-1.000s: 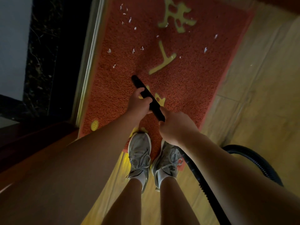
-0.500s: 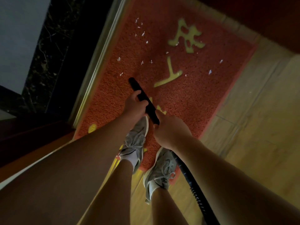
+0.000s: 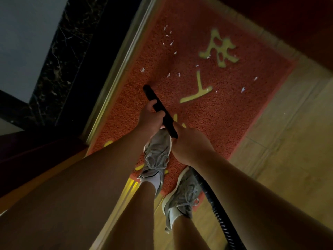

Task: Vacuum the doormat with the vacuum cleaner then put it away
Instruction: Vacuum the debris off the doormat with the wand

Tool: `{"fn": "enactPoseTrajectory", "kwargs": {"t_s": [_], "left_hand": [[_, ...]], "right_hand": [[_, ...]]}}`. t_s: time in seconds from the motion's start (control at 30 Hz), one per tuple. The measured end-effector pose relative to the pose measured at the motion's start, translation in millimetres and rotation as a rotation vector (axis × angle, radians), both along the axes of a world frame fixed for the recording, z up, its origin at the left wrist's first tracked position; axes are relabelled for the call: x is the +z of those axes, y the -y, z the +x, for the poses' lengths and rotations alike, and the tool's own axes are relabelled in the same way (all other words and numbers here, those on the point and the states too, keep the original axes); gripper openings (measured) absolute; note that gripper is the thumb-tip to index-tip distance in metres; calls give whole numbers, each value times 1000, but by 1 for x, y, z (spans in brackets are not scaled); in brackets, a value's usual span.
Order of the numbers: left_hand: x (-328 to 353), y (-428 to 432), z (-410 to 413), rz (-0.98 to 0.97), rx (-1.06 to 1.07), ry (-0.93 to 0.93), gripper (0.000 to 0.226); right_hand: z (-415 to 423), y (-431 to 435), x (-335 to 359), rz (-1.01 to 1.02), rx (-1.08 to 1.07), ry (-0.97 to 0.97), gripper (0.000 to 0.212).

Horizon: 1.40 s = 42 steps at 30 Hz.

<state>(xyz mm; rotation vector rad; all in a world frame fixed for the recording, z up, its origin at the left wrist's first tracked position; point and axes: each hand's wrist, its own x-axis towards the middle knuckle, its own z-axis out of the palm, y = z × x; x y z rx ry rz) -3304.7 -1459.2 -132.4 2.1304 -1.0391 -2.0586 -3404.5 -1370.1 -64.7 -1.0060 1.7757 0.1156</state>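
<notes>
Dim, warm light leaves the left side and top right corner near black, with wide-angle bending at the edges.

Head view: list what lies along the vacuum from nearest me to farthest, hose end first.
ribbed hose → right hand gripping the black tube → left hand gripping it too → nozzle tip → white scraps on the doormat

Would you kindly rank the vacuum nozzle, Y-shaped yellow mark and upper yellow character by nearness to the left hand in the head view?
1. vacuum nozzle: gripped by the left hand
2. Y-shaped yellow mark: ahead, rightward
3. upper yellow character: farthest ahead
</notes>
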Motion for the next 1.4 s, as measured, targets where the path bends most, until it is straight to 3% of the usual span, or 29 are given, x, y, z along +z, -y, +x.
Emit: {"fn": "enactPoseTrajectory", "kwargs": {"t_s": [1.4], "left_hand": [[-13, 55, -23, -51, -49, -45, 58]], "right_hand": [[-22, 51, -2, 14, -41, -32, 68]]}}
